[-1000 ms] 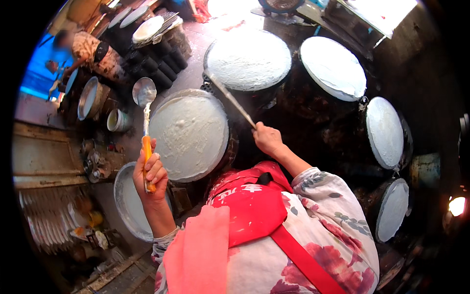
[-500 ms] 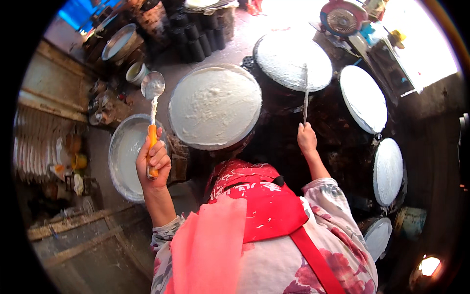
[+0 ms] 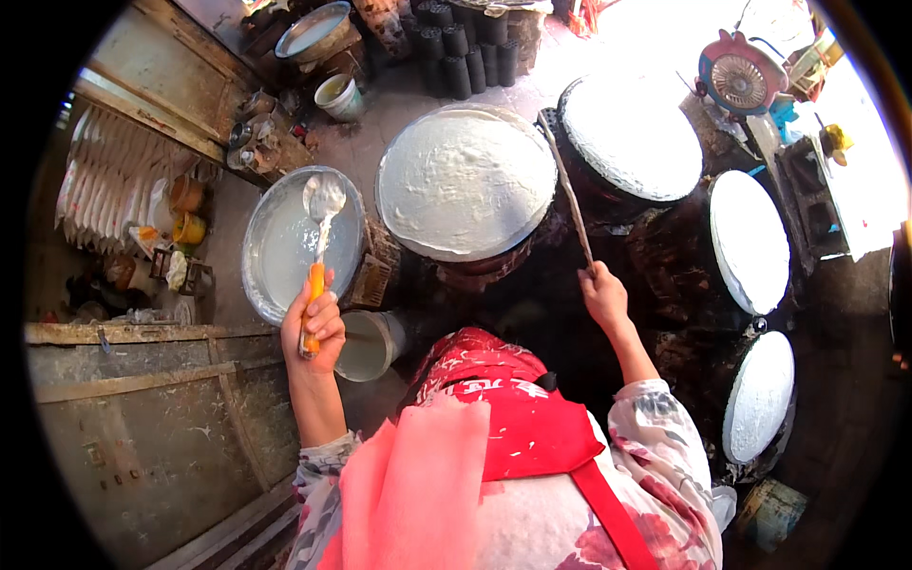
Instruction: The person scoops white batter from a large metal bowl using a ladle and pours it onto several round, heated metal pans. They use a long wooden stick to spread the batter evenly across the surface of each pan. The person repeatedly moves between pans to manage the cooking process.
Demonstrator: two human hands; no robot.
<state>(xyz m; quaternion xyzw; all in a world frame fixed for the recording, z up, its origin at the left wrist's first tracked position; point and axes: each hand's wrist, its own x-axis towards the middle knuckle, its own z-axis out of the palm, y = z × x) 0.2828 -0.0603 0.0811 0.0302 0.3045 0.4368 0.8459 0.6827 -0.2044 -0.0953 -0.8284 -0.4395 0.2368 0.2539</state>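
Observation:
My left hand (image 3: 317, 328) is closed round the orange handle of a ladle (image 3: 325, 197), held upright with white batter on its bowl and neck. The ladle's bowl appears over a wide metal basin (image 3: 249, 255) of thin white liquid. In my right hand (image 3: 605, 296) is a long thin stick or blade (image 3: 571, 195), pointing away from me and leaning left. Its far end appears beside the right rim of a round griddle (image 3: 465, 185) covered in lumpy white batter. Whether it touches that rim I cannot tell.
More round griddles coated in white (image 3: 632, 133), (image 3: 750, 242), (image 3: 760, 399) curve along the right. A fan (image 3: 741, 78) stands at the far right. Black cylindrical briquettes (image 3: 465, 52) are stacked at the back. A bucket (image 3: 369, 344) stands near my left forearm.
The view has turned, shifting the surroundings rightward and down. The stick has swung from nearly upright over the far griddle to a leftward lean. The ladle now appears over the basin.

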